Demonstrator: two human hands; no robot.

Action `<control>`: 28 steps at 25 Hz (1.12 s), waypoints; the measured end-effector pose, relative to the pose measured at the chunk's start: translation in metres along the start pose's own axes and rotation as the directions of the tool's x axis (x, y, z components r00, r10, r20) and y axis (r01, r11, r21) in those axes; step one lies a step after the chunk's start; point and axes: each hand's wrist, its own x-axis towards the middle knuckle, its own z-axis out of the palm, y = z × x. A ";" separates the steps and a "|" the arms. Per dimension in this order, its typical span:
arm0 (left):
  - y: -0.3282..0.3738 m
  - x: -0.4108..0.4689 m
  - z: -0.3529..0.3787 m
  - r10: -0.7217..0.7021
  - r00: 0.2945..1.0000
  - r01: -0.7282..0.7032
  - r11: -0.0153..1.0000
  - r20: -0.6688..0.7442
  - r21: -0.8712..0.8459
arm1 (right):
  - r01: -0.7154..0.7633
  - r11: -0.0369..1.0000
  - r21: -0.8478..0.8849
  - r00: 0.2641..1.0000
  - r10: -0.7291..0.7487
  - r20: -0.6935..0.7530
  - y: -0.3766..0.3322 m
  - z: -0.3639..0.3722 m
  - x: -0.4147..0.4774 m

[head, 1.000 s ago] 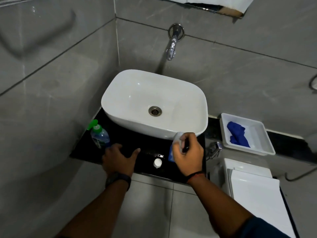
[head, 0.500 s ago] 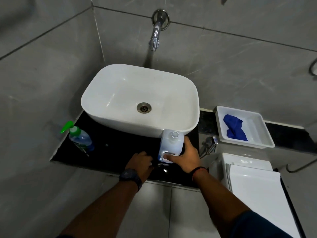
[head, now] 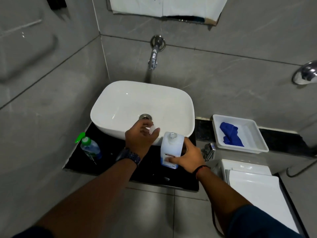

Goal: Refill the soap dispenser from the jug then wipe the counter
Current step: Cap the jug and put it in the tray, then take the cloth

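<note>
The right hand [head: 187,156] grips the open jug [head: 171,150] on the black counter [head: 109,162], keeping it steady. The left hand [head: 139,138] pinches its white cap [head: 152,129], out of the way. The soap dispenser [head: 90,147] waits at the left.

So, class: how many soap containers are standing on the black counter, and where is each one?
2. The soap dispenser with the green pump stands at the counter's left end. The white jug, cap off, stands in front of the basin's right corner, held by the right hand.
</note>
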 end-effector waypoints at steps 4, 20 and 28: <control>0.062 -0.001 0.003 0.173 0.970 -0.169 0.985 0.168 -0.042 | 0.048 0.998 -0.047 0.999 -0.048 0.003 -0.035 -0.020 0.000; 0.121 -0.001 -0.010 0.214 0.792 -0.346 0.929 0.572 0.131 | 0.069 0.994 -0.082 0.997 -0.070 -0.014 -0.077 -0.052 -0.004; 0.129 0.005 -0.006 0.223 0.879 -0.326 0.926 0.422 0.188 | 0.084 0.994 -0.072 0.996 -0.086 -0.030 -0.090 -0.053 0.000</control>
